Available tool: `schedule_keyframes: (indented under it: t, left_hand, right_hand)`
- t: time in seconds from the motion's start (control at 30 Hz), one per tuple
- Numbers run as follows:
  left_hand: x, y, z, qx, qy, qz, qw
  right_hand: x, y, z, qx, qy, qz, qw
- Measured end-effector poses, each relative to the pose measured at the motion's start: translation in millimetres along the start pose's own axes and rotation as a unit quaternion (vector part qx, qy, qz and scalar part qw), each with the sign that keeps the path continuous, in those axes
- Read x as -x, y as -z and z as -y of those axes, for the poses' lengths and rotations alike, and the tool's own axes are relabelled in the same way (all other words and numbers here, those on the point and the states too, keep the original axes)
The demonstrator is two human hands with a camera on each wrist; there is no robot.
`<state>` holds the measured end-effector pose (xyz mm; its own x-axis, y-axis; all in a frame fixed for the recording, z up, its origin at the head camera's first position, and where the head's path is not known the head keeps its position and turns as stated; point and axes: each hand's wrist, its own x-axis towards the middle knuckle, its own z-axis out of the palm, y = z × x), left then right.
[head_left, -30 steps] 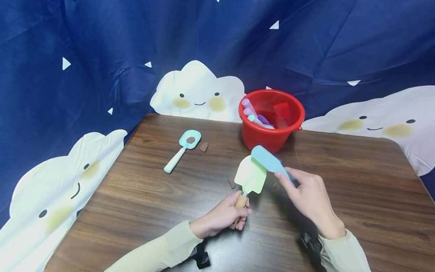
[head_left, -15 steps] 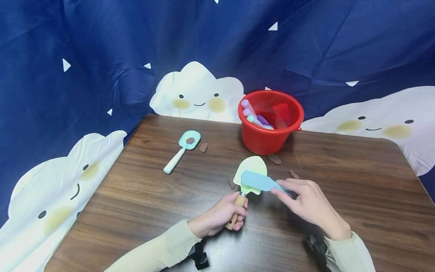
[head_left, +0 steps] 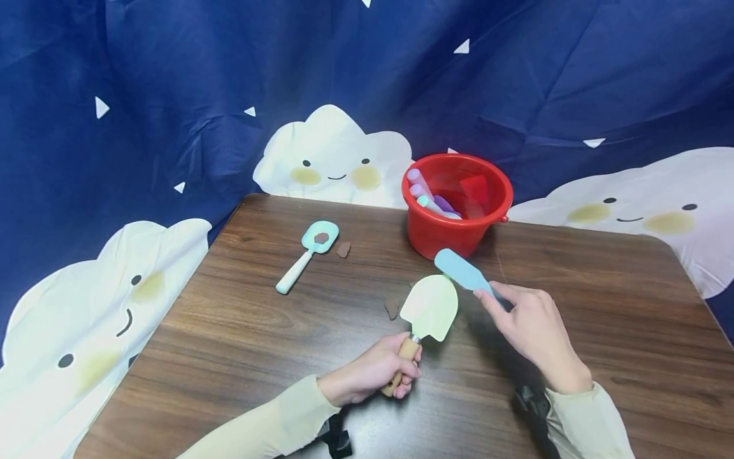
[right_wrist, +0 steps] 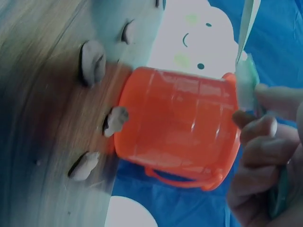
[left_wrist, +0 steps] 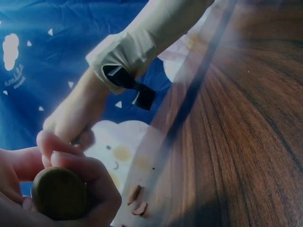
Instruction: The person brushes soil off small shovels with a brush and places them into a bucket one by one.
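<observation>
My left hand (head_left: 373, 370) grips the wooden handle (head_left: 409, 349) of a trowel, whose pale green blade (head_left: 431, 306) is raised towards the bucket. In the left wrist view, fingers curl round the round handle end (left_wrist: 59, 194). My right hand (head_left: 536, 331) pinches a light blue flat-headed tool (head_left: 463, 271) by its handle. The tool's head is by the far right edge of the trowel blade; whether they touch I cannot tell. A green edge shows along this head (right_wrist: 247, 82) in the right wrist view; whether it has bristles is unclear.
A red bucket (head_left: 444, 236) holding several purple, pink and mint-handled items stands behind the tools. Further left lies a mint toy shovel (head_left: 294, 272) with a brown patch in its head. Brown pieces (head_left: 392, 310) are scattered over the wooden table (head_left: 229, 331); several lumps (right_wrist: 93, 64) show near the bucket.
The right hand has swept the blue tool leftwards across the trowel blade, then back right and up to its far edge. The trowel has shifted slightly right and nearer. Bucket and mint shovel stay put.
</observation>
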<state>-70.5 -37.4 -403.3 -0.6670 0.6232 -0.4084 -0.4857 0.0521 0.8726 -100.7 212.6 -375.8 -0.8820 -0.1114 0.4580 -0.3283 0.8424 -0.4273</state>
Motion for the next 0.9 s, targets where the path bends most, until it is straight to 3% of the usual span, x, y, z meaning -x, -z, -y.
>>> schedule_keyframes:
  t: [0.1, 0.23, 0.47, 0.57, 0.7, 0.9]
  left_hand:
    - [-0.8, -0.6, 1.7, 0.001, -0.006, -0.008, 0.9999]
    - [-2.8, -0.9, 2.7, 0.000, -0.015, -0.022, 0.9997]
    - [-5.1, -0.8, 1.3, -0.009, -0.023, -0.031, 0.9992]
    - [-5.0, -0.9, 0.9, -0.014, -0.025, -0.030, 0.9991]
    - [-3.6, -0.7, 0.6, -0.015, -0.025, -0.035, 0.9990]
    - [-0.9, 0.0, -0.1, -0.020, -0.022, -0.032, 0.9990]
  right_hand:
    - [1.2, -2, 7, 0.004, -0.012, 0.004, 0.9999]
    - [5.1, -6, 20, -0.015, 0.002, 0.024, 0.9996]
    - [12.4, -10, 42, -0.027, 0.110, 0.050, 0.9923]
    - [13.9, -9, 46, -0.020, 0.135, 0.053, 0.9892]
    - [13.5, -8, 43, -0.011, 0.136, 0.045, 0.9897]
    - [8.3, -8, 29, -0.022, 0.088, 0.024, 0.9955]
